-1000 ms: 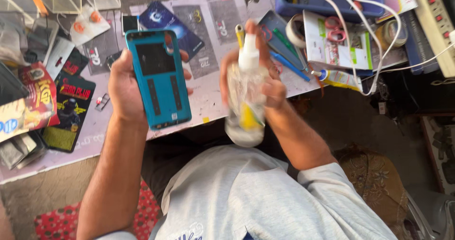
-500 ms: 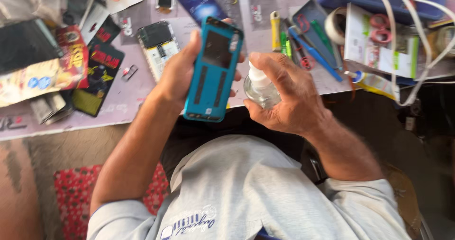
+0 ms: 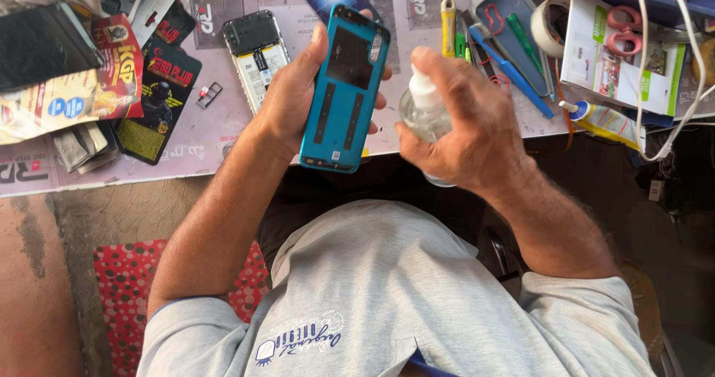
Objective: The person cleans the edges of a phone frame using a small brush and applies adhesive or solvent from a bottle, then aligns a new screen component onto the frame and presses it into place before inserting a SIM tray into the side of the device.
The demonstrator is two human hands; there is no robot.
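My left hand (image 3: 292, 98) grips a teal phone back cover (image 3: 344, 90), its inner side with black adhesive strips turned up toward me. My right hand (image 3: 465, 124) is wrapped around a small clear spray bottle (image 3: 421, 113) with a white nozzle, held just right of the cover and pointed toward it. Both are raised above the near edge of the worktable (image 3: 201, 135). An opened phone body (image 3: 257, 53) lies on the table beyond my left hand.
Screwdrivers and a toothbrush (image 3: 506, 64) lie right of the bottle, with a tape roll (image 3: 547, 23), a glue tube (image 3: 603, 120), scissors (image 3: 629, 31) and white cables (image 3: 689, 72). Accessory packets (image 3: 74, 87) crowd the left. A red dotted cushion (image 3: 126, 288) lies below.
The view has drifted left. My left hand has tilted the teal cover and brought it toward the bottle. My right hand has lowered the bottle and closed over its nozzle.
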